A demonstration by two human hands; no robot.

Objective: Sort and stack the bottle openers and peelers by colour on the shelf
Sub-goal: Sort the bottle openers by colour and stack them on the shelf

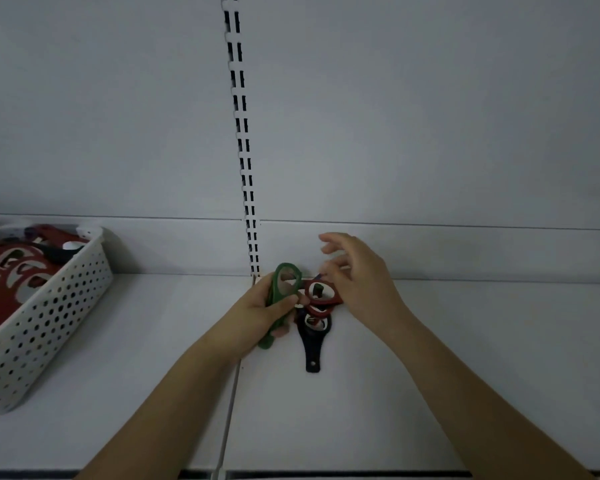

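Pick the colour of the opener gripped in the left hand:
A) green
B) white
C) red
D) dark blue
A: the left hand curls round the green opener, its ring sticking up above the fingers, while the red openers and the dark opener lie on the shelf beside it.

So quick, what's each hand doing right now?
Left hand: grips the green plastic loop-headed opener.
Right hand: open, fingers spread above the red plastic openers.
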